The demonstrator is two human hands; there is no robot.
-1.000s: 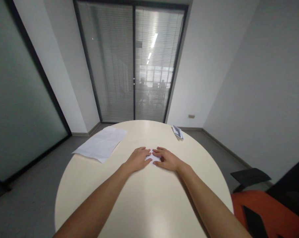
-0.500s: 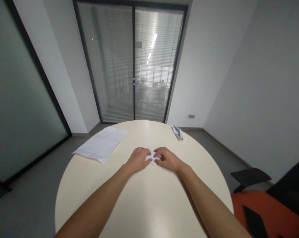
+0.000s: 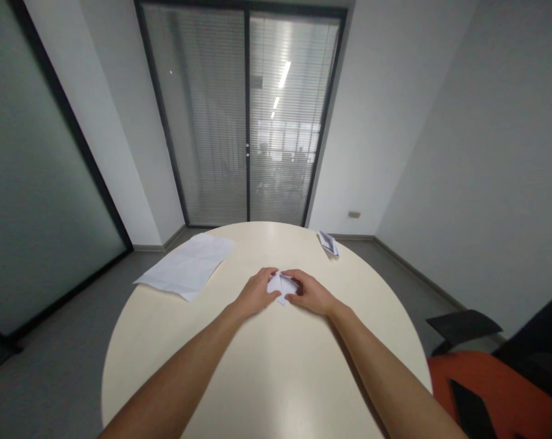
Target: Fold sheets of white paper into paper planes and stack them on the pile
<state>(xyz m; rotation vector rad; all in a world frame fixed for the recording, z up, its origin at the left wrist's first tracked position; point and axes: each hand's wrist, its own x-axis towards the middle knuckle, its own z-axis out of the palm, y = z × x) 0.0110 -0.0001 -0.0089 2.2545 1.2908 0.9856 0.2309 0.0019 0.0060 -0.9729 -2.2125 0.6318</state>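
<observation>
A small folded piece of white paper [image 3: 282, 285] lies between my hands over the middle of the round table. My left hand [image 3: 258, 291] grips its left side, thumb at the near edge and fingers at the far edge. On the opposite side my right hand [image 3: 311, 292] holds it the same way, with the fingers curved round it. A crease runs down the paper's middle, and a point sticks out toward me. Its outer edges are partly hidden by my fingers.
A large creased white sheet [image 3: 189, 265] lies at the table's left, its corner at the rim. A small folded printed paper [image 3: 328, 244] rests near the far right edge of the cream round table [image 3: 267, 378]. An orange chair [image 3: 481, 384] with black armrests stands at the right.
My fingers have spread toward the outer edges of the folded paper, so more of its middle shows. The large sheet and the printed paper have stayed in place.
</observation>
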